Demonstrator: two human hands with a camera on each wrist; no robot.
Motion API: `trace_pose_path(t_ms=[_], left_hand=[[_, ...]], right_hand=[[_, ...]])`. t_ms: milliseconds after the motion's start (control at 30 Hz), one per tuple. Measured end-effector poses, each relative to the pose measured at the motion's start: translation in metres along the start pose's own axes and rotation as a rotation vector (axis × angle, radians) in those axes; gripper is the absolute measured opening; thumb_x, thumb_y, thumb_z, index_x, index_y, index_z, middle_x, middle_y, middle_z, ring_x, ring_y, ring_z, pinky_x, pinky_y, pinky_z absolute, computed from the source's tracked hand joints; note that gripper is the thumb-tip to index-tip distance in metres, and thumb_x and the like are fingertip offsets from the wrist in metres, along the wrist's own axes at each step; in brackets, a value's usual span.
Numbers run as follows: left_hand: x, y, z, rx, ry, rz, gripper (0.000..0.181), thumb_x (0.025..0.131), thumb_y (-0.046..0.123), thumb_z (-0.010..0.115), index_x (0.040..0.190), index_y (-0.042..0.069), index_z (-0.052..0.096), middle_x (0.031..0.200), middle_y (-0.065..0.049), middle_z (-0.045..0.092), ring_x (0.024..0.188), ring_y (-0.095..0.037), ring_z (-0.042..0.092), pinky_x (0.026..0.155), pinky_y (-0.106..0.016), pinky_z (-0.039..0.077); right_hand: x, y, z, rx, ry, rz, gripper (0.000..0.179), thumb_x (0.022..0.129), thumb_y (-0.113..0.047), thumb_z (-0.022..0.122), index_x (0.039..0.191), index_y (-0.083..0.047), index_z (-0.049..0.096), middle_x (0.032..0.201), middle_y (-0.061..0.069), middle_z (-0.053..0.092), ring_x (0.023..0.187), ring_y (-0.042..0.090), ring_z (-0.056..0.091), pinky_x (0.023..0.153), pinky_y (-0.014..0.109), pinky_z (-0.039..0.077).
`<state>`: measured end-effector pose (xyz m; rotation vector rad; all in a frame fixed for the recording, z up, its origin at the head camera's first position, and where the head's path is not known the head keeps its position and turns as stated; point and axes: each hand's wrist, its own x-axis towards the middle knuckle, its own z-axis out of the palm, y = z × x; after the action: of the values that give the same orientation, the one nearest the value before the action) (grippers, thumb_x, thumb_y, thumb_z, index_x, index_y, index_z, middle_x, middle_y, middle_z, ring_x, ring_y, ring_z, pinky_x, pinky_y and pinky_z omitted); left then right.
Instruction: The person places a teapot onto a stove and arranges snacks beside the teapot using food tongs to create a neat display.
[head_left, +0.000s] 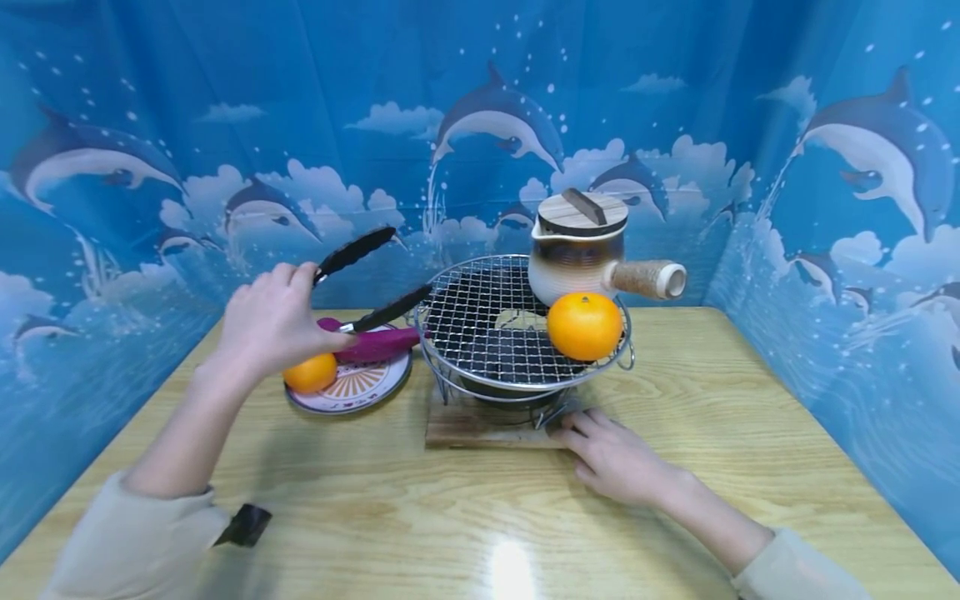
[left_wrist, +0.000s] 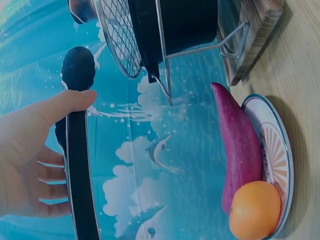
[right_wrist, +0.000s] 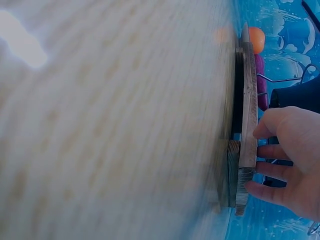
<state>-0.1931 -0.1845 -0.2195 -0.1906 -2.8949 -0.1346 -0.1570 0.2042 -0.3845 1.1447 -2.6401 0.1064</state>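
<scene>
My left hand (head_left: 273, 321) grips a pair of tongs with black tips (head_left: 382, 308), above the left plate. The tips are spread apart with nothing between them. In the left wrist view the thumb lies across the tongs (left_wrist: 82, 170). Low at the front right, my right hand (head_left: 618, 458) touches the corner of a wooden board (head_left: 487, 429) with its fingertips. On that board stands a round black grill stove with a wire rack (head_left: 480, 333). An orange (head_left: 585, 327) sits on the rack's right front, before a lidded clay teapot (head_left: 551, 271).
A patterned plate (head_left: 352, 404) left of the stove holds a purple sweet potato (head_left: 375, 344) and another orange (head_left: 311, 373). Wire loops stick out from the rack's sides. The teapot's rope-wrapped handle (head_left: 641, 277) points right. A dolphin-print curtain (head_left: 300, 100) surrounds the table.
</scene>
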Motion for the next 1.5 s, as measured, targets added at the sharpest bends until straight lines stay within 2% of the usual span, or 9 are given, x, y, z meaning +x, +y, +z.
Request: trace_pose_path(t_ms=[200, 400, 700, 867, 1300, 1500], left_hand=[[-0.002, -0.012, 0.004, -0.002, -0.008, -0.027, 0.104, 0.066, 0.048, 0.078, 0.136, -0.011, 0.03, 0.127, -0.034, 0.038, 0.108, -0.05, 0.038, 0.087, -0.064, 0.034], [-0.002, -0.02, 0.01, -0.004, -0.009, -0.066, 0.105, 0.063, 0.048, 0.08, 0.134, -0.012, 0.031, 0.124, -0.035, 0.039, 0.106, -0.05, 0.038, 0.086, -0.065, 0.033], [-0.004, -0.04, 0.021, 0.033, -0.078, -0.094, 0.111, 0.061, 0.056, 0.078, 0.131, -0.016, 0.032, 0.123, -0.038, 0.038, 0.105, -0.053, 0.038, 0.083, -0.065, 0.034], [-0.005, -0.047, 0.029, 0.038, -0.088, -0.095, 0.115, 0.058, 0.061, 0.077, 0.13, -0.017, 0.033, 0.121, -0.039, 0.039, 0.105, -0.053, 0.039, 0.082, -0.066, 0.034], [-0.008, -0.052, 0.039, 0.069, -0.102, -0.088, 0.114, 0.057, 0.06, 0.079, 0.128, -0.018, 0.035, 0.12, -0.039, 0.039, 0.104, -0.053, 0.04, 0.081, -0.064, 0.037], [-0.01, -0.056, 0.044, 0.063, -0.11, -0.089, 0.115, 0.056, 0.061, 0.078, 0.128, -0.018, 0.035, 0.123, -0.04, 0.037, 0.109, -0.054, 0.037, 0.085, -0.066, 0.034]], right_hand=[[0.001, 0.0, 0.001, -0.013, 0.033, -0.027, 0.036, 0.076, -0.008, 0.062, 0.112, -0.01, 0.064, 0.109, 0.007, 0.058, 0.1, 0.025, 0.053, 0.087, 0.039, 0.046], [0.001, 0.001, 0.001, 0.0, 0.014, -0.012, 0.034, 0.077, -0.009, 0.064, 0.111, -0.012, 0.064, 0.11, 0.007, 0.058, 0.102, 0.026, 0.053, 0.089, 0.041, 0.045], [0.0, -0.001, 0.001, 0.003, -0.005, -0.002, 0.037, 0.076, -0.009, 0.066, 0.112, -0.01, 0.064, 0.111, 0.01, 0.058, 0.104, 0.028, 0.054, 0.09, 0.043, 0.045], [0.0, 0.0, 0.001, 0.0, 0.007, -0.005, 0.037, 0.075, -0.009, 0.066, 0.112, -0.011, 0.064, 0.111, 0.009, 0.058, 0.103, 0.028, 0.053, 0.089, 0.043, 0.045], [0.0, -0.001, 0.0, -0.01, -0.001, -0.002, 0.036, 0.076, -0.01, 0.067, 0.112, -0.01, 0.065, 0.111, 0.009, 0.058, 0.104, 0.027, 0.053, 0.091, 0.042, 0.044], [0.001, -0.001, -0.001, -0.003, -0.012, 0.007, 0.036, 0.077, -0.01, 0.067, 0.113, -0.01, 0.064, 0.112, 0.009, 0.058, 0.105, 0.027, 0.053, 0.091, 0.042, 0.044]])
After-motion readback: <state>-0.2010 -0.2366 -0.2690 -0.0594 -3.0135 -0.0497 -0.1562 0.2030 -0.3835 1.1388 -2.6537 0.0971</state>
